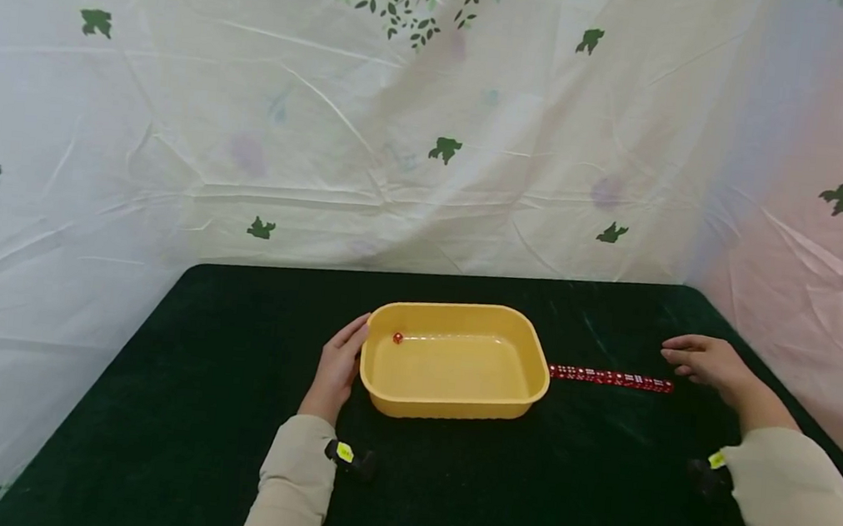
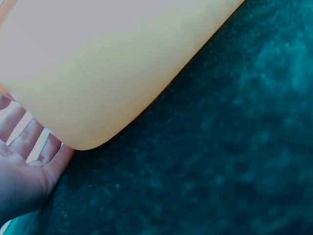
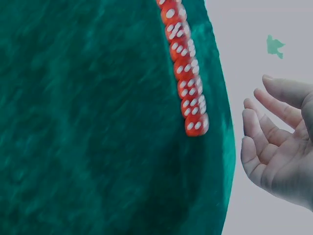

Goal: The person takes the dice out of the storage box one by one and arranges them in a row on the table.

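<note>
- Dice point(image 1: 610, 378), small red cubes with white pips, lie edge to edge in one straight row on the surface point(image 1: 492, 486), running from just beside the right end of the tub point(image 1: 523, 389) toward the right hand point(image 1: 706, 361).
- In the right wrist view the dice point(image 3: 188, 81) look glossy, their corners rounded, the white dots clear on the faces that show.
- One more red die point(image 1: 397, 338) sits alone inside the tub, at its far left corner.
- The tub is a shallow rectangular basin of smooth yellow plastic, with rounded corners and a rolled rim; in the left wrist view its wall point(image 2: 98, 63) is a plain, pale matte curve.
- The surface is covered with a dark green cloth of a felt-like, slightly fuzzy nap.
- The left hand point(image 1: 340, 366) rests flat against the tub's left end, fingers straight and together, gripping nothing; the left wrist view shows its fingers point(image 2: 24, 142) tucked beside the tub's wall.
- The right hand point(image 3: 279, 142) holds nothing, its fingers loosely bent, just past the row's right end; I cannot tell whether it touches the last die.
- Both arms wear beige sleeves point(image 1: 292, 486), and a small dark device with a yellow tag point(image 1: 345, 453) sits at each wrist; any writing on the tags is too small to read.
- Behind hangs a creased white sheet point(image 1: 399, 169) printed with green leaves and birds.
</note>
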The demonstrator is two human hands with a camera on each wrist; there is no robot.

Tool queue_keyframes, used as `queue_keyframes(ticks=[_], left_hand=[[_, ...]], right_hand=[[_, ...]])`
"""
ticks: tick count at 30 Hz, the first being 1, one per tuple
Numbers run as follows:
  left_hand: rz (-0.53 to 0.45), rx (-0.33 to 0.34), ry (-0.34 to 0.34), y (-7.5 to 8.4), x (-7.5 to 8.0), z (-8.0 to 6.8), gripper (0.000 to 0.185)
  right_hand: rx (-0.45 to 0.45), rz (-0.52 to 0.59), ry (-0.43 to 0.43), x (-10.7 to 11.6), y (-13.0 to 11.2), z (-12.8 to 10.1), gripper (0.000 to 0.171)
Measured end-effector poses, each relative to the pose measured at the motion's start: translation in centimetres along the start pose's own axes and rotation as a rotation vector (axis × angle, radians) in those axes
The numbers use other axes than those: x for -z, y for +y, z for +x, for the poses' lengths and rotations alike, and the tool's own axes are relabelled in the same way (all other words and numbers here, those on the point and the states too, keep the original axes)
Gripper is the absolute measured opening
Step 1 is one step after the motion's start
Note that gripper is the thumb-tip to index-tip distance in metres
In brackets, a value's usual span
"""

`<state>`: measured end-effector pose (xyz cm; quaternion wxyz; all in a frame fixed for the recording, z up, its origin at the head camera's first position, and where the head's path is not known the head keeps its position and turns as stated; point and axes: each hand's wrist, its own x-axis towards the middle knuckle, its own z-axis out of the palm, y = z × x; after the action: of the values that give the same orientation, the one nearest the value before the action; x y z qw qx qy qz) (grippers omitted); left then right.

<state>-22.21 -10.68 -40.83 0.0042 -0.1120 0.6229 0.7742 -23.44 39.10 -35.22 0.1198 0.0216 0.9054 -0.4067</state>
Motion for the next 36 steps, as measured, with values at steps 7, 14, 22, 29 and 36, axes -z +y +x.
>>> queue_keyframes(ticks=[7, 14, 22, 29, 36], left_hand=[[-0.001, 0.011, -0.005, 0.0, 0.0, -0.1, 0.040], [-0.005, 0.004, -0.009, 0.1, 0.0, -0.1, 0.039], [-0.014, 0.003, -0.007, 0.1, 0.0, -0.1, 0.039], [-0.017, -0.001, -0.009, 0.1, 0.0, -0.1, 0.039], [-0.018, 0.005, 0.003, 0.2, 0.2, -0.2, 0.040]], right_hand=[[0.070, -0.015, 0.029, -0.1, -2.3, 0.6, 0.053], [0.128, -0.001, 0.049, -0.5, -5.3, 1.5, 0.053], [0.189, 0.006, 0.041, -1.9, -8.4, 2.7, 0.050], [0.166, 0.018, 0.026, -3.6, -10.8, 3.7, 0.050], [0.165, 0.039, 0.037, -5.6, -13.3, 4.7, 0.050]])
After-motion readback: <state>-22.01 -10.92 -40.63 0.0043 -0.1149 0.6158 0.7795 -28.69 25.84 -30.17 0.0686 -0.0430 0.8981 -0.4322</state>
